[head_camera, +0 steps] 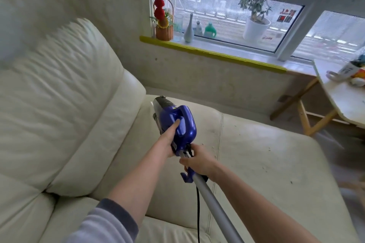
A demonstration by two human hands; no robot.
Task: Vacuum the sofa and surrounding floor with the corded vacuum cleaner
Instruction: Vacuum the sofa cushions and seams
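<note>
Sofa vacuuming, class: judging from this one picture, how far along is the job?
Done: nothing can be confirmed clean. In hand: the left hand grips the blue vacuum cleaner body and the right hand holds its grey tube, nozzle end aimed at the sofa seat near the back cushion. Left: dark crumbs dot the seat to the right, and the floor beside the sofa remains.

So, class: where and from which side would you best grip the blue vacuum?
Grip the vacuum by the loop handle on top of its body, from above, fingers through the opening. A second hand steadies the grey tube behind.
</note>
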